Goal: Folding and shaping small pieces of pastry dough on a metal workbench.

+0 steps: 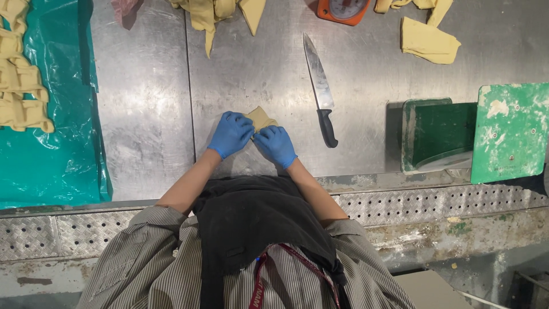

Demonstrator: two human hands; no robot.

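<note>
Both of my hands wear blue gloves and rest together on a small flat piece of yellowish dough (pixel 261 117) on the steel worktable (pixel 148 114). My left hand (pixel 230 133) covers the dough's left side with bent fingers. My right hand (pixel 275 145) presses on its lower right part. Only the top corner of the dough shows past the gloves. A long kitchen knife (pixel 319 86) with a black handle lies just right of my hands, blade pointing away from me.
Folded dough pieces (pixel 20 86) lie in a row on a teal plastic sheet (pixel 63 143) at the left. More dough (pixel 428 40) lies at the far edge beside an orange scale (pixel 343 10). Green worn boards (pixel 509 131) stand at the right.
</note>
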